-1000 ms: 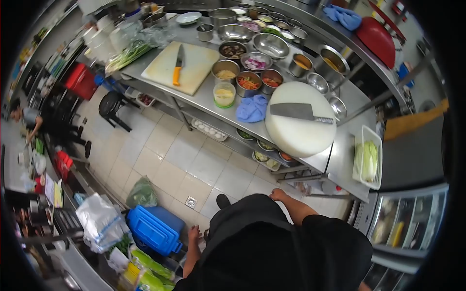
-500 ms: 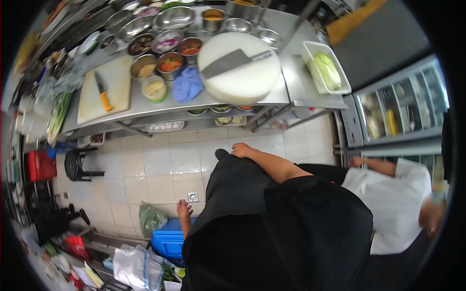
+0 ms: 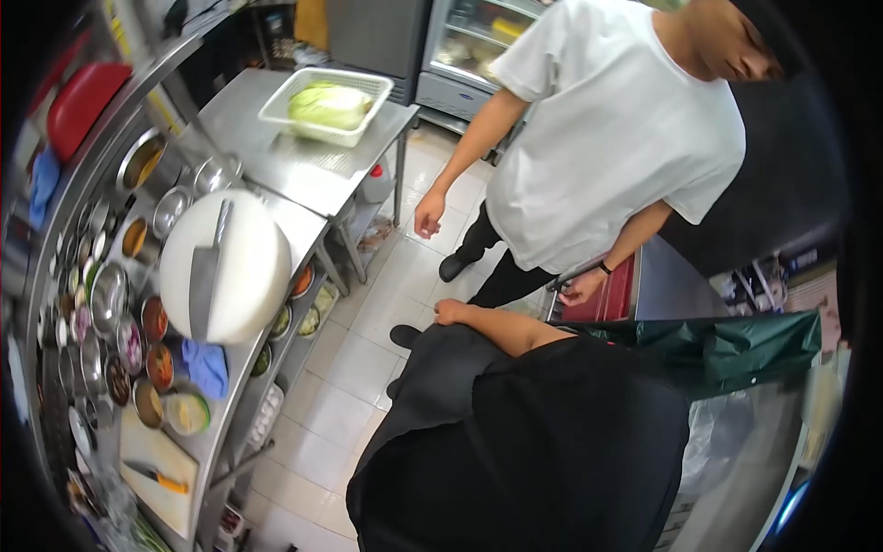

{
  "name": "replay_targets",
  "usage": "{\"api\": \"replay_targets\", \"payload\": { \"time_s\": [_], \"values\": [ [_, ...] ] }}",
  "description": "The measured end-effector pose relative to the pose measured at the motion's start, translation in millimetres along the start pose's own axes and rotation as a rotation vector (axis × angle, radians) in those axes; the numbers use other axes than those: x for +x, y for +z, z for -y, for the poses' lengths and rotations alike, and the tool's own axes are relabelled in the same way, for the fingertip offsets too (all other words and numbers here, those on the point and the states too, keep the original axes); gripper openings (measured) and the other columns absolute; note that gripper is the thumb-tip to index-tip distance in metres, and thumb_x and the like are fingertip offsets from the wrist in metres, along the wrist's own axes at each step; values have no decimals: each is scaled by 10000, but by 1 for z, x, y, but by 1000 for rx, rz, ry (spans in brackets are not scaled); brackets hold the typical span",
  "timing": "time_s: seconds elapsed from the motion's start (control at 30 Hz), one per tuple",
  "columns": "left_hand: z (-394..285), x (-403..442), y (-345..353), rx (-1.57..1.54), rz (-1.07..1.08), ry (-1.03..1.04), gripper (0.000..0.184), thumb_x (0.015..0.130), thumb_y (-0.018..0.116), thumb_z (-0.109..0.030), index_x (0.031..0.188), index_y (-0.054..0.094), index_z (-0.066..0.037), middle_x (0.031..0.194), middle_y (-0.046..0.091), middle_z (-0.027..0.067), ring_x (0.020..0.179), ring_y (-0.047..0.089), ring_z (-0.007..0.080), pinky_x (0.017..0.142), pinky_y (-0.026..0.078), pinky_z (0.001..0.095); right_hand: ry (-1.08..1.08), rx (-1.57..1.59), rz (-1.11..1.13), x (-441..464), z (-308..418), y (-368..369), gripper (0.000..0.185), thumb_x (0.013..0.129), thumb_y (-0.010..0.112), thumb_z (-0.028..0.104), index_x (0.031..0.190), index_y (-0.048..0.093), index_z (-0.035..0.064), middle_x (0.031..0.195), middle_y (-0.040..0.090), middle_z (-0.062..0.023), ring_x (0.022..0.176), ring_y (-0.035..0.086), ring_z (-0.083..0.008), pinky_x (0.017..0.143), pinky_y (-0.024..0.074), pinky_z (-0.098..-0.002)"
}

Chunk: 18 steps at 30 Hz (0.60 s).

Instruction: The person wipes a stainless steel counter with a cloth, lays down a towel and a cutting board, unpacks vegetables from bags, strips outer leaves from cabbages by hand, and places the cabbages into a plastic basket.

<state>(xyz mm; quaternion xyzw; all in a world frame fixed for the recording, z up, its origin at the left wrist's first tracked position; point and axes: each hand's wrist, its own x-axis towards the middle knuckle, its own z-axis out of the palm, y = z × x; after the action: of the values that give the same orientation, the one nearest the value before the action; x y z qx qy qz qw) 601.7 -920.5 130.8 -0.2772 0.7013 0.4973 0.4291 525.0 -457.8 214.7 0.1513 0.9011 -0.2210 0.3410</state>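
My right hand (image 3: 450, 312) hangs beside my dark apron (image 3: 428, 373), its fingers curled in loosely, and I see nothing held in it. My left hand is out of view. To the left, on the steel counter (image 3: 241, 368), a cleaver (image 3: 203, 293) lies flat on a thick round white chopping block (image 3: 253, 262). A blue cloth (image 3: 205, 367) lies close to the block. A knife with an orange handle (image 3: 171, 483) rests on a rectangular cutting board (image 3: 161, 442). Neither knife is touched by a hand.
Facing me stands a person in a white T-shirt (image 3: 607, 120), both hands hanging low. A white basket (image 3: 354, 138) with a leafy cabbage (image 3: 326, 105) sits on the side table. Several metal bowls (image 3: 110, 293) crowd the counter. A fridge (image 3: 469, 55) stands behind.
My view has swung right, so the counter now lies to the left and the person in white stands large ahead. My left hand has left the view. My right hand stays by my side.
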Motion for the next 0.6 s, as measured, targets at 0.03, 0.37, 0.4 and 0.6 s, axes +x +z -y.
{"api": "replay_targets", "payload": {
  "time_s": [0.03,0.37,0.4,0.6],
  "values": [
    [-10,2,-3,37,7,8,557,893,552,-343,1353,385,-77,964,574,112,777,562,189,645,481,324,42,11,13,-6,-11,4,472,752,583,337,1102,627,24,1132,608,-185,1067,568,-336,917,450,-401],
    [-122,28,3,275,45,105,574,898,551,-343,1359,373,-52,967,576,125,799,571,202,673,489,324,250,260,21,-33,-66,25,462,757,630,366,1088,640,44,1130,613,-174,1070,577,-316,918,454,-388],
    [-138,23,6,283,50,105,574,898,551,-343,1359,373,-52,967,576,125,799,571,202,673,489,324,245,275,35,-28,-67,19,463,759,630,365,1091,638,41,1133,610,-180,1072,575,-321,920,452,-389],
    [-193,57,34,320,114,275,621,900,537,-407,1392,340,-84,1050,616,161,937,581,226,772,476,370,206,219,15,36,-62,-38,447,772,605,351,1084,641,34,1120,612,-196,1061,573,-352,915,453,-404]
  ]
}}
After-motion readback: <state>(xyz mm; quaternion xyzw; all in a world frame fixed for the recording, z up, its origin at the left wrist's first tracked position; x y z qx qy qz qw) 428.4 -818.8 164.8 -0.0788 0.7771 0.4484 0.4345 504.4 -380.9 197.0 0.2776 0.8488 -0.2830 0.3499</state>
